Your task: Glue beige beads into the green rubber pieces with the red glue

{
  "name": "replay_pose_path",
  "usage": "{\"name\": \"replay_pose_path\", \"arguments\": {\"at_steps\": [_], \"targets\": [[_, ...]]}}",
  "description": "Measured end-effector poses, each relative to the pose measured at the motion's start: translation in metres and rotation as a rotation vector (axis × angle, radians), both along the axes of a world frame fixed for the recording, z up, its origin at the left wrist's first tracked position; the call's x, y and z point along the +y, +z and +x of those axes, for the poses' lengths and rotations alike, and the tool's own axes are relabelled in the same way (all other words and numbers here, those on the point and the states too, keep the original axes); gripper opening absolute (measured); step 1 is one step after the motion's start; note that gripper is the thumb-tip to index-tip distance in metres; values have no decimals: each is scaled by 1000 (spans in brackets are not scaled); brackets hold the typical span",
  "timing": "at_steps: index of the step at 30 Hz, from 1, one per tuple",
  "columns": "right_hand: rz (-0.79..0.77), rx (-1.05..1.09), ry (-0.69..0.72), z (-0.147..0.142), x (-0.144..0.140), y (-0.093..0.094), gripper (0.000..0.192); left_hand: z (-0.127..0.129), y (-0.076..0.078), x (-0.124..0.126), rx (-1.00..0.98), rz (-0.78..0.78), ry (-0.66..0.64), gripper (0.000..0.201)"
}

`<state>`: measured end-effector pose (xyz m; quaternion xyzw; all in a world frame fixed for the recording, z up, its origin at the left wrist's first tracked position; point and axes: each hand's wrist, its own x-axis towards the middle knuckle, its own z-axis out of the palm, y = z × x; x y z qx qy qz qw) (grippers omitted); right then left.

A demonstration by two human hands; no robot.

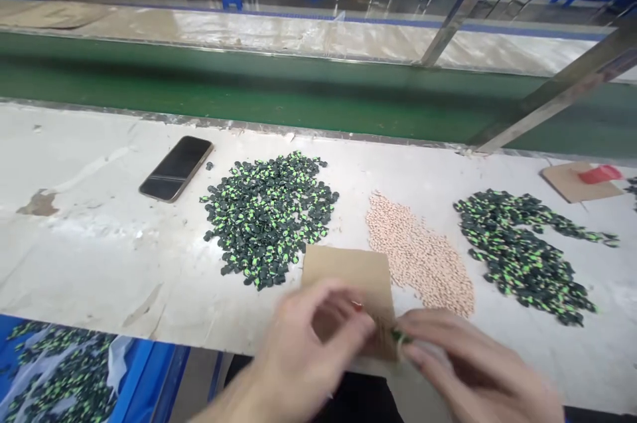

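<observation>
My left hand [313, 337] curls over a square of brown cardboard [348, 267] at the table's front edge. A bit of red shows between its closed fingers; what they grip is mostly hidden. Just to the right, my right hand [472, 363] pinches a small black-and-green piece [401, 337] between thumb and fingers, beside the cardboard's right edge. Both hands are blurred by motion. A heap of similar black-and-green pieces [269, 210] lies beyond my left hand. Small beige bead-like parts [418, 250] are spread beyond my right hand.
A second heap of black-and-green pieces [527, 257] lies at right, near another cardboard piece [562, 184] bearing a red cylinder [600, 174]. A phone [176, 169] lies at left. Below left stands a blue bin [144, 370]. A green conveyor belt [279, 94] and slanted metal post [552, 97] are behind.
</observation>
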<state>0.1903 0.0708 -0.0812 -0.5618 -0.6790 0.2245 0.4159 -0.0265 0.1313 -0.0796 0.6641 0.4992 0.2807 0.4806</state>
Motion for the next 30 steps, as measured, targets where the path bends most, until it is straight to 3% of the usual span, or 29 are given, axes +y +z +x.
{"name": "replay_pose_path", "arguments": {"at_steps": [1, 2, 5, 9, 12, 18, 21, 25, 30], "targets": [[62, -126, -69, 15, 4, -4, 6, -6, -4, 12, 231, 311, 42, 24], [119, -272, -169, 33, 8, -10, 7, -12, -9, 25, 355, 458, 103, 31], [297, -654, -463, 87, 20, -28, 35, -28, -21, 58, 504, 554, 115, 37], [308, -763, -507, 129, 28, -43, 40, -33, -25, 77, 554, 598, 41, 36], [307, -749, -476, 122, 31, -42, 32, -34, -25, 80, 536, 610, 40, 38], [146, -682, -235, 59, 47, -34, 28, -39, -16, 80, 457, 578, 142, 34], [79, -660, -182, 40, 58, -36, 24, -46, -8, 76, 424, 526, 226, 30], [45, -609, -172, 36, 66, -39, 31, -52, -4, 74, 346, 340, 340, 22], [23, -475, -202, 42, 67, -37, 31, -49, 3, 69, 238, 253, 445, 18]]}}
